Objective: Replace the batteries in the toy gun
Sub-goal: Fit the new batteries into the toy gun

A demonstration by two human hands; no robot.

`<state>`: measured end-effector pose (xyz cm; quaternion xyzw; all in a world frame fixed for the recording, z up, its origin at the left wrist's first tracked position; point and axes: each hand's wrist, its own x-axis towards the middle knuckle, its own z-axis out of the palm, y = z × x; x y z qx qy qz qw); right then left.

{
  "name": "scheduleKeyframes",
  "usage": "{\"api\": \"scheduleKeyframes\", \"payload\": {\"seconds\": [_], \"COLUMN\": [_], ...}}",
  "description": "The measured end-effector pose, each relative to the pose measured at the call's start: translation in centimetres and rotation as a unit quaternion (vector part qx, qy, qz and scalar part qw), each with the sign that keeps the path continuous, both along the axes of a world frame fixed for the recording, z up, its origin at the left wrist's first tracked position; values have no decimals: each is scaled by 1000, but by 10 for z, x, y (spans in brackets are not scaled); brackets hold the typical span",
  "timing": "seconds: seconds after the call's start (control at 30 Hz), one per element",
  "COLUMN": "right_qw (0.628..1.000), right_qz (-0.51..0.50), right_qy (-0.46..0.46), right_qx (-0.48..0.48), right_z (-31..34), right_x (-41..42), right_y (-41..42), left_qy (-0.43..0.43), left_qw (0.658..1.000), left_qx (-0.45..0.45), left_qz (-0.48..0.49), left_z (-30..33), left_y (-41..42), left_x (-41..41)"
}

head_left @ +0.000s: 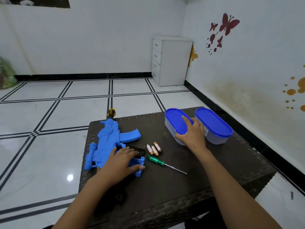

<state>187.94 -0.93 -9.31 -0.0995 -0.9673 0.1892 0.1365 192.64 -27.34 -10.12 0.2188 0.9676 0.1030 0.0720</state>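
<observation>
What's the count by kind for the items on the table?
toy gun: 1
battery: 3
screwdriver: 1
blue-lidded container: 2
Total: 7

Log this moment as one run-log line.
left hand: rests on blue toy gun | right hand: grips blue-lidded container nearer the gun | three batteries, green-handled screwdriver: loose on dark table
</observation>
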Motion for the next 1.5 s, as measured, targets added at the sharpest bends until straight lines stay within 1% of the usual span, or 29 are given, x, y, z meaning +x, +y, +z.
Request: {"api": "scheduleKeyframes", "payload": {"seconds": [0.13, 0.2, 0.27, 0.33, 0.4, 0.47, 0.57, 0.67, 0.8, 0.87, 0.9, 0.93, 0.97, 1.0, 1.03, 1.07, 1.1, 1.13, 1.23, 1.33, 1.43, 1.5], "right_qw": [1000, 1000, 999, 993, 986, 979, 977, 974, 972, 978, 981, 981, 974, 957, 931, 908, 899, 901, 928, 948, 969, 970], "right_qz": [-12, -12, 16, 84, 162, 199, 185, 180, 175, 161, 153, 147, 145, 147, 153, 161, 172, 180, 177, 167, 191, 218], "right_qy": [-24, -4, 42, 48, 0, -54, -104, -130, -144, -131, -120, -106, -92, -86, -89, -94, -96, -93, -70, -70, -68, -70], "right_qx": [0, 7, -23, -65, -47, -4, 26, 51, 59, 19, -17, -70, -146, -236, -319, -374, -392, -385, -320, -261, -143, -77], "right_z": [-2, 2, 7, 13, 10, 5, 0, -5, -3, 1, 5, 10, 14, 19, 23, 24, 24, 21, 7, -1, -4, -2], "right_x": [-5, 2, 12, 24, 32, 32, 21, 9, 1, 0, 1, 3, 6, 13, 22, 32, 42, 51, 65, 68, 69, 69], "right_y": [-1, -8, -24, -48, -71, -87, -98, -107, -112, -110, -109, -108, -107, -108, -111, -115, -119, -124, -134, -136, -136, -137], "left_qy": [-18, -11, -15, -22, -35, -31, -15, -10, -6, -11, -12, -11, -7, -1, 6, 11, 15, 16, 12, 15, 21, 20], "left_qw": [1000, 1000, 1000, 1000, 999, 999, 1000, 999, 1000, 1000, 1000, 1000, 1000, 1000, 999, 999, 999, 998, 997, 998, 999, 999], "left_qx": [7, -1, 5, 12, 14, 17, -4, -29, -24, -10, -4, 4, 13, 23, 32, 42, 52, 60, 79, 53, 25, 25], "left_qz": [-4, -1, 3, -7, -10, -8, 6, 10, 7, 7, 6, 7, 6, 6, 3, 2, 2, 3, 12, 20, 16, 14], "left_z": [1, 0, 0, -2, -3, -3, -3, -2, 2, 4, 4, 4, 3, 1, 0, -1, -2, -2, -4, -7, -12, -15], "left_y": [-7, -10, -15, -19, -22, -22, -24, -28, -28, -27, -27, -27, -27, -26, -26, -25, -25, -26, -28, -32, -36, -37], "left_x": [-7, -7, -3, 1, 5, 8, 8, 4, -3, -6, -6, -6, -6, -5, -5, -4, -4, -4, -4, -2, -2, -3]}}
